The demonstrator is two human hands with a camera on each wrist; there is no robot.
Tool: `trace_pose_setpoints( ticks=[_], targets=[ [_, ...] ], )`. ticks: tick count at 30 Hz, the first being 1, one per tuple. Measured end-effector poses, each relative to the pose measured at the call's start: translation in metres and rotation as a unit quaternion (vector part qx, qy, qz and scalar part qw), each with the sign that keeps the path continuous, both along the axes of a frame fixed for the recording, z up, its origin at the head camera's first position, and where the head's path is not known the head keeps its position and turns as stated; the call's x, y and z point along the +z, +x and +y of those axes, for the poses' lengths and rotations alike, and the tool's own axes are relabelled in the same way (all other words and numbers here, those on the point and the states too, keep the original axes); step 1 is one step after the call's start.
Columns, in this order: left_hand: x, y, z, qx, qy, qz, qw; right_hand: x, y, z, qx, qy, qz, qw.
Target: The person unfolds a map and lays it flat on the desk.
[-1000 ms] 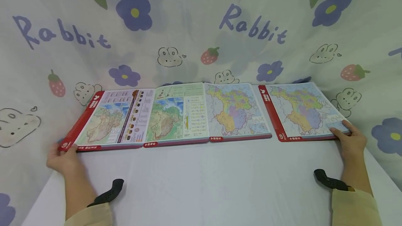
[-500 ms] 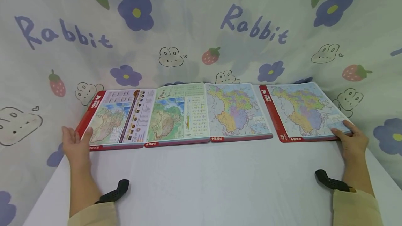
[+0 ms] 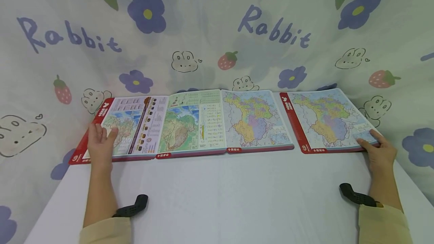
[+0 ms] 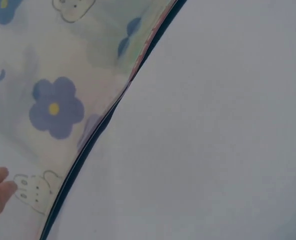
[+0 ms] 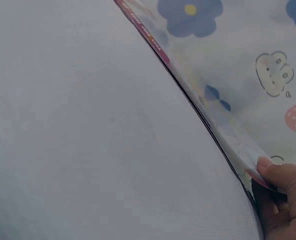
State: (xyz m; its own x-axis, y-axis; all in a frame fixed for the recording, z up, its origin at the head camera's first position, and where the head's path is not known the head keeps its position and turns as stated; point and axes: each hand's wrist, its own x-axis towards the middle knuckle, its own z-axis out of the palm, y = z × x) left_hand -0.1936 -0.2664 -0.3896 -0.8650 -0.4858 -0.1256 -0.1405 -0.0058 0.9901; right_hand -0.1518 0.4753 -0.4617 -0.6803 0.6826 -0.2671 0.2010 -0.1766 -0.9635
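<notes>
Several glossy maps lie in a row against the patterned curtain. The leftmost map [image 3: 133,104], with a red strip, adjoins a green relief map [image 3: 181,127], then a coloured map [image 3: 254,118]. A narrow gap parts these from the rightmost map [image 3: 325,119]. My right hand [image 3: 381,153] pinches that map's near right corner, thumb on top and fingers beneath, as the right wrist view shows. My left hand [image 3: 101,146] is over the leftmost map's near left part, holding nothing; only a few of its fingertips [image 4: 0,187] show in the left wrist view.
A white-covered table [image 3: 220,199] extends in front of the maps. Behind them hangs a curtain [image 3: 203,29] printed with flowers, rabbits and strawberries. Black wrist mounts [image 3: 132,206] stick out at both cuffs.
My left hand has let go of the leftmost map's near left corner and moved right and up over that map. My right hand keeps its hold, and the maps stay in place.
</notes>
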Motion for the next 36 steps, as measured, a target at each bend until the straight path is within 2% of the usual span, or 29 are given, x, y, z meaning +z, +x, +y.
trace_pose_setpoints(
  ticks=[5,7,13,18,23,28,31,36],
  targets=[
    [0.004,-0.003,0.014,-0.036,-0.04,-0.003,0.9985,0.001,-0.001,0.0,0.002,0.005,-0.007,1.0],
    [0.007,-0.004,0.019,-0.061,-0.063,-0.004,0.9961,0.001,-0.001,0.0,0.003,0.007,-0.006,1.0],
    [0.017,-0.002,0.037,-0.153,-0.14,0.004,0.9783,0.003,-0.001,-0.001,0.006,0.013,-0.01,1.0],
    [0.025,0.007,0.055,-0.203,-0.175,0.034,0.9628,0.004,0.0,-0.004,0.004,0.027,-0.036,0.999],
    [0.032,0.015,0.079,-0.239,-0.212,0.068,0.9454,0.003,0.001,-0.003,0.005,0.039,-0.049,0.998],
    [0.037,0.019,0.101,-0.256,-0.259,0.082,0.9278,0.003,0.001,-0.002,0.004,0.039,-0.058,0.998],
    [0.038,0.02,0.112,-0.266,-0.266,0.078,0.9233,0.003,0.001,-0.002,0.0,0.035,-0.057,0.998],
    [0.033,0.015,0.131,-0.291,-0.24,0.07,0.9232,0.003,0.0,-0.003,-0.007,0.041,-0.054,0.998]
  ],
)
